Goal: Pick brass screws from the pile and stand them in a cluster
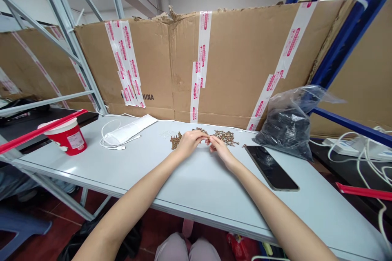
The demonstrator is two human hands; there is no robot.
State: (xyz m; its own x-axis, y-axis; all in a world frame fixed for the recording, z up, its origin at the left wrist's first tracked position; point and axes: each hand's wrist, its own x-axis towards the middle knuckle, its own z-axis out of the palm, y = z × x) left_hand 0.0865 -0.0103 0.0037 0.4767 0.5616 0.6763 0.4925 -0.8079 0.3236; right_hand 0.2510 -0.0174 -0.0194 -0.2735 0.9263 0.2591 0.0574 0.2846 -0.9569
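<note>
My left hand point(190, 142) and my right hand point(219, 147) meet fingertip to fingertip above the grey table point(202, 183). The fingers of both are pinched together; whatever lies between them is too small to name. Beside my left hand is a pile of small brownish metal-looking pieces point(175, 140). A second pile of such pieces point(225, 137) spreads out just behind my right hand. Between them, a third group of small pieces point(200, 130) is partly hidden by my hands. Some clear tiny bits point(168, 134) lie left of the piles.
A black phone point(271, 167) lies at the right, before a clear plastic bag of dark items point(286, 126). At left stand a red paper cup point(69, 136) and a white cable point(112, 142) by a white sleeve point(133, 129). A cardboard wall point(232, 65) closes the back.
</note>
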